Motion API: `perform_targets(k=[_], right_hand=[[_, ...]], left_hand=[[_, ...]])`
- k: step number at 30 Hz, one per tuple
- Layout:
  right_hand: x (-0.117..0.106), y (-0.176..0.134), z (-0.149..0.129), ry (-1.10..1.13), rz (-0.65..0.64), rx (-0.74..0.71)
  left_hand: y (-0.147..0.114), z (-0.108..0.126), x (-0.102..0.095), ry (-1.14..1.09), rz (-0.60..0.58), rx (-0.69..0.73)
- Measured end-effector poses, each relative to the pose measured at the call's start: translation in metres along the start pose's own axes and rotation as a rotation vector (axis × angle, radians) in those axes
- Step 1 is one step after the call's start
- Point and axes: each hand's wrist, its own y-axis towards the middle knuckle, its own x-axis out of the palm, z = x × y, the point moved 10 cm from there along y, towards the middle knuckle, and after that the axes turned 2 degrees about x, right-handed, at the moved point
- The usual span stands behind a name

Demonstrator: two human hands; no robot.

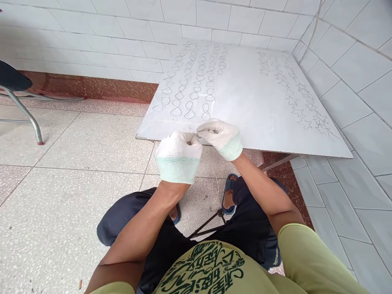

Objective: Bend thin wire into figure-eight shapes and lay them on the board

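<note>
Both my hands wear white knit gloves with pale green cuffs and meet at the near edge of a white board (245,106). My left hand (180,153) is closed, thumb and forefinger pinched together. Against it, the fingertips of my right hand (222,136) are pinched too. Between them is a short bit of thin wire, mostly hidden by the gloves. A thin, light strand (218,183) curves below the hands; whether it joins what I hold, I cannot tell. Just beyond my fingers, rows of bent wire loops (190,109), many like figure eights, lie on the board.
Several star-shaped wire pieces (304,122) lie along the board's right side. White tiled walls (214,14) stand behind and to the right. A metal chair leg (30,118) is at the left. Below are my sandalled feet and a dark metal stand (208,228) between my legs.
</note>
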Motion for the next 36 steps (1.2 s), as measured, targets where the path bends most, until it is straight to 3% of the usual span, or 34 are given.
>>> perform_targets(k=[3,8,18,24,29,36], right_hand=[[0.003,0.000,0.001,0.075,-0.016,0.042],[0.000,0.002,0.003,0.141,-0.068,0.065],[-0.011,-0.002,-0.028,0.043,-0.204,-0.087],[-0.014,-0.005,-0.038,0.021,-0.245,-0.142],[-0.013,-0.005,-0.038,-0.011,-0.306,-0.107],[-0.010,-0.010,-0.049,0.072,-0.397,-0.183]], left_hand=[[-0.001,-0.001,-0.007,0.062,0.065,-0.023],[-0.001,0.007,-0.008,0.019,0.043,0.039],[-0.003,0.011,-0.007,0.007,-0.149,0.016],[-0.003,0.021,-0.009,0.103,-0.252,0.156],[-0.004,0.027,-0.009,0.118,-0.254,0.240],[-0.005,0.042,-0.008,0.214,-0.281,0.393]])
